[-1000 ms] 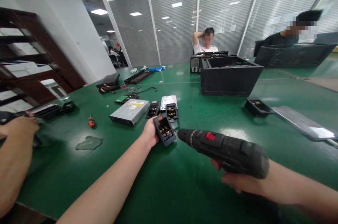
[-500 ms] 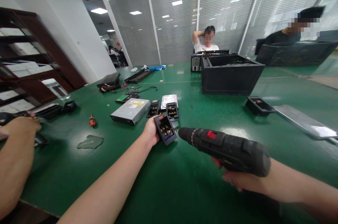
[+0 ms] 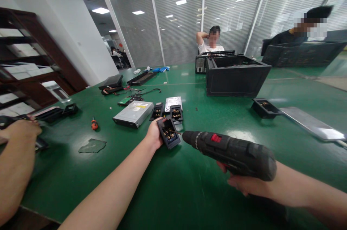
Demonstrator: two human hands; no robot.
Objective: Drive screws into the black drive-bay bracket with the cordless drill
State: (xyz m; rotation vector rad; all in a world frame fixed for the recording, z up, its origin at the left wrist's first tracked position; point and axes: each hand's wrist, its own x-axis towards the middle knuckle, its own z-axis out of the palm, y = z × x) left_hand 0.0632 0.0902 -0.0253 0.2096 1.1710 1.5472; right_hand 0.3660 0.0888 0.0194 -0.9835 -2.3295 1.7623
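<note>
At a green table (image 3: 206, 190), your L hand (image 3: 155, 135) grips a black box (image 3: 168, 133), open face tilted toward you; your R hand (image 3: 248, 185), wrapped round a drill (image 3: 230, 153), is R of it, drill's long axis aimed L, bit (image 3: 178, 133) at the box, contact unclear.

Glass partition wall (image 3: 179, 17), pale metal frames (image 3: 155, 9), slatted grey blinds (image 3: 230, 20). Rectangular white ceiling light (image 3: 100, 11) glowing beyond left end. White wall (image 3: 67, 24) at left, dark-brown wooden bookcase (image 3: 61, 65) beside it. Glossy green tabletop (image 3: 189, 190) before me.

the hands (image 3: 155, 136) hold a black box (image 3: 169, 134) and a drill (image 3: 230, 152)
</note>
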